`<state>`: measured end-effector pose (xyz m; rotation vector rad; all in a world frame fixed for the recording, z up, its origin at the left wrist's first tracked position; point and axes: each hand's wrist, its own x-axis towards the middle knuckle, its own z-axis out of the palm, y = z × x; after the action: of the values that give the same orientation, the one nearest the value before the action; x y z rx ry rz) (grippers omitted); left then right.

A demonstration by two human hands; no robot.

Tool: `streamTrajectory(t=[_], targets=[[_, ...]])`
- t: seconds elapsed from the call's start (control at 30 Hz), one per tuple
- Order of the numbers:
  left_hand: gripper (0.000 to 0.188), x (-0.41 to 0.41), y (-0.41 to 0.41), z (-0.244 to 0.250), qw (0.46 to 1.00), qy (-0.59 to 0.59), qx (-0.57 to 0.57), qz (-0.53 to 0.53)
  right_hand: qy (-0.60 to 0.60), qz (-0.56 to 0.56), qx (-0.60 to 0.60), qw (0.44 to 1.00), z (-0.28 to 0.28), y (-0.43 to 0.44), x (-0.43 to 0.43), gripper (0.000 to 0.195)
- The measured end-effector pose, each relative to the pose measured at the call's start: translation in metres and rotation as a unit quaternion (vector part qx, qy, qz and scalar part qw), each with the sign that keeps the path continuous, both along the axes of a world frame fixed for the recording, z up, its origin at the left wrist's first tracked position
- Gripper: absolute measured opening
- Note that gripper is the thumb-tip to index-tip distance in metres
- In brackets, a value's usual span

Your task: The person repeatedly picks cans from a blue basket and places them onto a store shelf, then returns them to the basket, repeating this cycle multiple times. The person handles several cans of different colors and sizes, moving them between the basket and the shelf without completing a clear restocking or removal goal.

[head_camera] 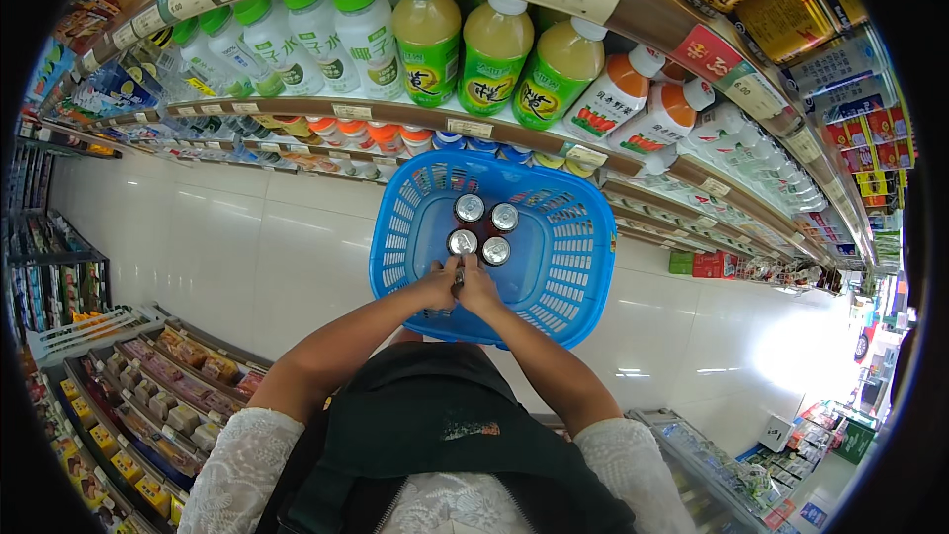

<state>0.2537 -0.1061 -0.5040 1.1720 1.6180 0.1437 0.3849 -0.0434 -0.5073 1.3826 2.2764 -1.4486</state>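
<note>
In front of me is a blue plastic shopping basket (593, 237) with slotted sides. Several drink cans (505, 217) stand upright and close together inside, their silver tops facing up. My left hand (439, 288) and my right hand (478, 288) meet over the basket's near part, just below the nearest cans. Between them is a small dark object (458, 278) that I cannot identify; both hands touch it. Some fingertips reach the lower edge of the near left can (463, 242); whether they grip it cannot be told. The fingers' undersides are hidden.
Beyond the basket curves a store shelf (415, 115) with green-labelled bottles (489, 55), coconut water bottles (371, 41) and orange-capped bottles below. Gold cans (778, 15) fill the upper right. A rack of packaged food (178, 386) stands at lower left, a glass-sided case (689, 452) at lower right.
</note>
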Motion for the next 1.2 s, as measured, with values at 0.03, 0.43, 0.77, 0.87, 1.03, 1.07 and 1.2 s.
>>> streamTrajectory(t=[0.03, 0.43, 0.77, 0.87, 1.03, 1.07, 1.2], targets=[[0.106, 0.000, 0.001, -0.001, 1.000, -0.003, -0.009, -0.002, 0.006, 0.004, 0.000, 1.000, -0.002, 0.000, 0.001, 0.063], [0.095, -0.006, 0.003, 0.000, 1.000, 0.000, -0.012, 0.008, -0.001, -0.022, -0.015, 1.000, -0.023, -0.004, 0.003, 0.069], [0.095, -0.048, 0.040, 0.095, 0.990, 0.009, 0.131, -0.056, 0.059, 0.084, 0.085, 0.991, 0.101, 0.065, -0.009, 0.066], [0.083, -0.070, 0.067, 0.184, 0.968, 0.029, 0.243, -0.059, 0.114, 0.080, 0.134, 0.981, 0.171, 0.094, -0.027, 0.069], [0.073, -0.093, 0.092, 0.339, 0.901, 0.080, 0.426, -0.009, 0.315, 0.025, 0.145, 0.937, 0.316, 0.120, -0.054, 0.060], [0.071, -0.096, 0.094, 0.364, 0.885, 0.070, 0.461, 0.008, 0.354, 0.009, 0.157, 0.922, 0.341, 0.122, -0.059, 0.057], [0.071, -0.102, 0.108, 0.434, 0.731, 0.108, 0.668, 0.088, 0.453, -0.021, 0.371, 0.810, 0.429, 0.140, -0.080, 0.058]])
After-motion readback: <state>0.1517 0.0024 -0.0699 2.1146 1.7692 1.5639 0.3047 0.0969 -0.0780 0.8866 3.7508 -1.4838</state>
